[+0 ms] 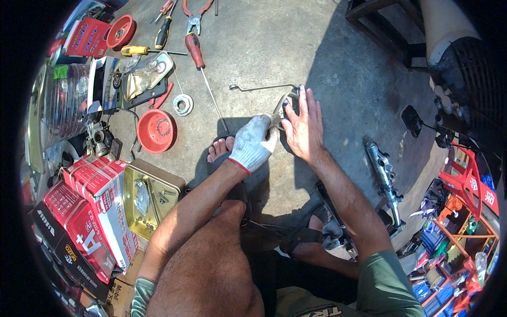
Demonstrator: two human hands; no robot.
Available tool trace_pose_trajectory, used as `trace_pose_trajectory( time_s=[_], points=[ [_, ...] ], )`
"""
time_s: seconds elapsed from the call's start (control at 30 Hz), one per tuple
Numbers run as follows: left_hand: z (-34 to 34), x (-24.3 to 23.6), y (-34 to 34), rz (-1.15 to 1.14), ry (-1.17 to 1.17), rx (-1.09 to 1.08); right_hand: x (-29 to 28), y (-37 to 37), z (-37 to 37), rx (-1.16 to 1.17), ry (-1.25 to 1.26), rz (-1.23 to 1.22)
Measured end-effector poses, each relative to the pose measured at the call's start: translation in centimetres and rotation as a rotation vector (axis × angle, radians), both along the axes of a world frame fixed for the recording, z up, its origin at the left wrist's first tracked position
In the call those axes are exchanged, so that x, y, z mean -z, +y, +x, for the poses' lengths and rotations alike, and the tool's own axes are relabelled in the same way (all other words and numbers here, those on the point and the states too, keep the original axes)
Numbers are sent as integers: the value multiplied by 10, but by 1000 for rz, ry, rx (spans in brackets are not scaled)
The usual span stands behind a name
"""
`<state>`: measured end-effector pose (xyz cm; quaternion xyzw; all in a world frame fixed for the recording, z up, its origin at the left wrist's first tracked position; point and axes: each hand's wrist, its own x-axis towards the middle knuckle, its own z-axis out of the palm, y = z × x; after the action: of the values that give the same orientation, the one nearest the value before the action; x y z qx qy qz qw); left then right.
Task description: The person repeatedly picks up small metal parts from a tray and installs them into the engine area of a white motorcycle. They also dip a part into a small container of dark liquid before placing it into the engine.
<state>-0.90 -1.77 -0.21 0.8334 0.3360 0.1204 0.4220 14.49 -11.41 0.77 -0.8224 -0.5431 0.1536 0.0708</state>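
My left hand (254, 138), in a white knitted glove with a red cuff, is closed around the near end of a curved metal part (278, 107). The part looks like a ring or band, and much of it is hidden by my hands, so its kind does not show. My bare right hand (305, 127) lies against its right side with the fingers stretched out and dark smudges on the fingertips. Just beyond the hands, a ring spanner (264, 87) lies on the concrete floor. Left of it lies a long screwdriver with a red handle (195, 51).
On the left are a red bowl (157, 131), a large nut (182, 105), pliers (195, 21), an open tin (131, 224) of small parts and red boxes (79, 227). A fork leg (381, 169) lies at right. A dark metal stand (377, 29) is far right.
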Motion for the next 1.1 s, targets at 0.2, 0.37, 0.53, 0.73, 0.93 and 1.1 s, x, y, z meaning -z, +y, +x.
trace_pose_trajectory(
  time_s=[0.2, 0.37, 0.53, 0.73, 0.93, 1.1],
  points=[
    [0, 2, 0, 4, 9, 4, 3, 1, 0, 1, -16, 36],
    [1, -4, 3, -24, 18, 11, 14, -3, 7, 265, 194, 273],
    [2, 0, 4, -33, -61, -26, -16, -1, 12, 831, 1042, 489],
    [1, -3, 6, 3, -40, 9, -45, -8, 21, 1002, 1398, 367],
    [0, 0, 4, 18, -93, -9, -54, -12, 23, 1144, 1945, 302],
    [-4, 3, 9, -54, 0, 28, -74, -12, 14, 1122, 2068, 366]
  ],
)
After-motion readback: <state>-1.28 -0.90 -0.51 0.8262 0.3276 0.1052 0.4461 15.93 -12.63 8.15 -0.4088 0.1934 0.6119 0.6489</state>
